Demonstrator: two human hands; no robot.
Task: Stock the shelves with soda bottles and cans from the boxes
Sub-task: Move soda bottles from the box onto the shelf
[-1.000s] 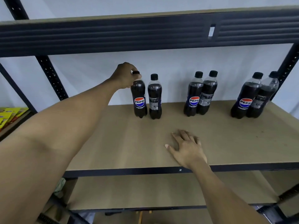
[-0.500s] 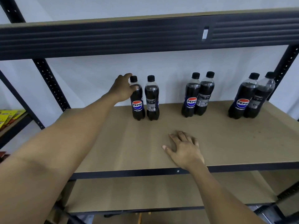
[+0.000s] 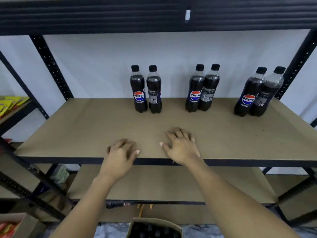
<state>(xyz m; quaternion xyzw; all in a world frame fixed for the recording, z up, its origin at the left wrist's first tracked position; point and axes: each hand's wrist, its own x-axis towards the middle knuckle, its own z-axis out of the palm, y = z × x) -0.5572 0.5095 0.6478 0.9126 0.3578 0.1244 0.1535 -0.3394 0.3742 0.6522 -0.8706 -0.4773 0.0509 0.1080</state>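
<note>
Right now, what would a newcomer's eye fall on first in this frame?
Dark Pepsi bottles stand upright along the back of the brown shelf: a left pair, a middle pair and a right pair, set apart. Nearer, the left hand and right hand are at the shelf's front edge, holding nothing. At the bottom edge, an open cardboard box shows dark bottle caps.

We count six dark Pepsi bottles, black-capped and upright, at the rear of the shelf (image 3: 85,131). They stand in three close pairs: left pair (image 3: 139,93), middle pair (image 3: 195,90), right pair (image 3: 248,93). Below, an open cardboard box (image 3: 155,221) holds more capped bottles (image 3: 154,231).
</note>
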